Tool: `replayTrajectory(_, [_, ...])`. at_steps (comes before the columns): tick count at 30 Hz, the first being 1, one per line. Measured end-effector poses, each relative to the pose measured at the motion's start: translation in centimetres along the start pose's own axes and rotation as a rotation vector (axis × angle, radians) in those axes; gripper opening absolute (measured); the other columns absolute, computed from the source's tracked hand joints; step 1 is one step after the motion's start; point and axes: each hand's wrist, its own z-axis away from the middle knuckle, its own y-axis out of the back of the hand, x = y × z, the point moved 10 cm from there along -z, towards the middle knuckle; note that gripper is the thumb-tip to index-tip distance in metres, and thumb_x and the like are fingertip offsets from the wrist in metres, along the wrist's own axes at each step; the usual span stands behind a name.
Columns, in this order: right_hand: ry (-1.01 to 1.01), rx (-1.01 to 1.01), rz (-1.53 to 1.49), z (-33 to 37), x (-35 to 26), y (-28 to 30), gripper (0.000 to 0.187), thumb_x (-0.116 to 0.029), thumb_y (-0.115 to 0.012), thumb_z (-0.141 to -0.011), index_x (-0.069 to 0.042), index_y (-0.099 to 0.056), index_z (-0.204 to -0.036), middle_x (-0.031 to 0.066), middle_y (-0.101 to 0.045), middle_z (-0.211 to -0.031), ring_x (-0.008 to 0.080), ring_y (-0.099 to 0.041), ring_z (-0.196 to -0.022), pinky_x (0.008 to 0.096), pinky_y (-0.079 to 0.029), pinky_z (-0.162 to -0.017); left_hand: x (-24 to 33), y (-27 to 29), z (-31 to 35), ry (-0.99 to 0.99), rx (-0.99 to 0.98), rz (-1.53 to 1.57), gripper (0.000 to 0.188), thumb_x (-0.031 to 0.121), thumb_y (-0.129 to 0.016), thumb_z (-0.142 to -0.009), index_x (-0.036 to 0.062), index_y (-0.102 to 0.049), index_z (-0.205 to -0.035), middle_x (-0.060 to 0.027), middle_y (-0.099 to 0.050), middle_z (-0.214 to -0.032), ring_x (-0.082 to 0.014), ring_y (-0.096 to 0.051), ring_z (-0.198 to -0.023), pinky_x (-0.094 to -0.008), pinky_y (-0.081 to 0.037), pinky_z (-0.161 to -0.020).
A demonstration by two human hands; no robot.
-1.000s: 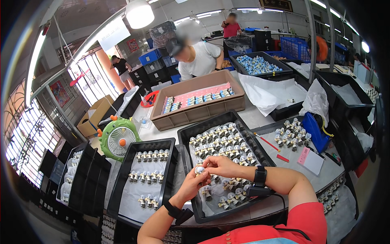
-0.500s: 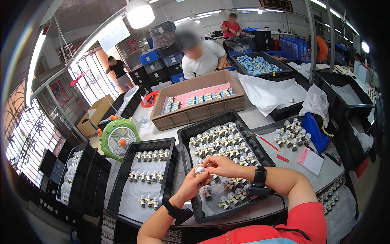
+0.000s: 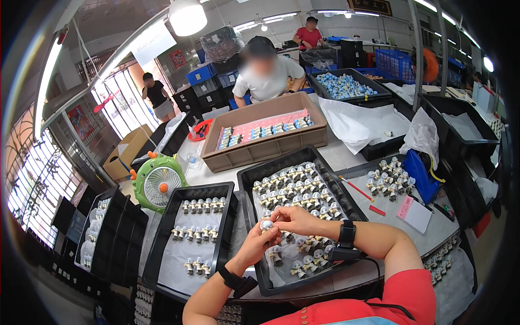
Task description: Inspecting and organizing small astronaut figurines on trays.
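A small white-headed figurine [image 3: 266,225] is pinched between my two hands above the larger black tray [image 3: 248,187]. My left hand [image 3: 257,243] closes round its lower part, which the fingers hide. From the right, my right hand [image 3: 294,220] has its fingertips on the figurine's head. Rows of similar figurines [image 3: 292,187] lie on white paper in the tray beneath. Left of it, a narrower black tray [image 3: 230,208] holds three short rows of the same figurines [image 3: 195,234].
A brown crate [image 3: 260,157] with blue-and-white pieces stands ahead. A green fan [image 3: 158,182] is at left. Loose figurines [image 3: 390,179], a red stick [image 3: 356,188], a notepad [image 3: 416,215] and a blue scoop-like bin [image 3: 421,176] lie right. A co-worker [image 3: 265,76] sits opposite.
My hands and the figurine stay almost still. The co-worker opposite has shifted and leans toward the brown crate.
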Motion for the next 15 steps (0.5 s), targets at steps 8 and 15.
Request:
replayTrajectory(8, [0.014,0.018,0.028,0.01,-0.34,0.12,0.019,-0.013,-0.062,-0.085,0.000,-0.060,-0.099,0.0056,-0.066,-0.081,0.0101,-0.062,-0.074,0.0253,-0.049,-0.068,0.00,-0.03,0.00,-0.001,-0.010,-0.007,0.032,0.022,-0.058,-0.092,0.0089,-0.047,-0.120,-0.0022,-0.057,-0.094,-0.0108,-0.056,-0.082,-0.0253,-0.046,-0.073])
replayTrajectory(15, [0.034,0.010,0.010,-0.10,0.07,0.11,0.020,-0.014,-0.062,-0.085,0.000,-0.060,-0.099,0.0048,-0.066,-0.078,0.0093,-0.061,-0.073,0.0250,-0.049,-0.067,-0.04,0.08,-0.03,0.000,-0.007,0.006,0.033,0.022,-0.059,-0.092,0.0082,-0.047,-0.120,-0.0026,-0.057,-0.095,-0.0112,-0.056,-0.084,-0.0264,-0.047,-0.075])
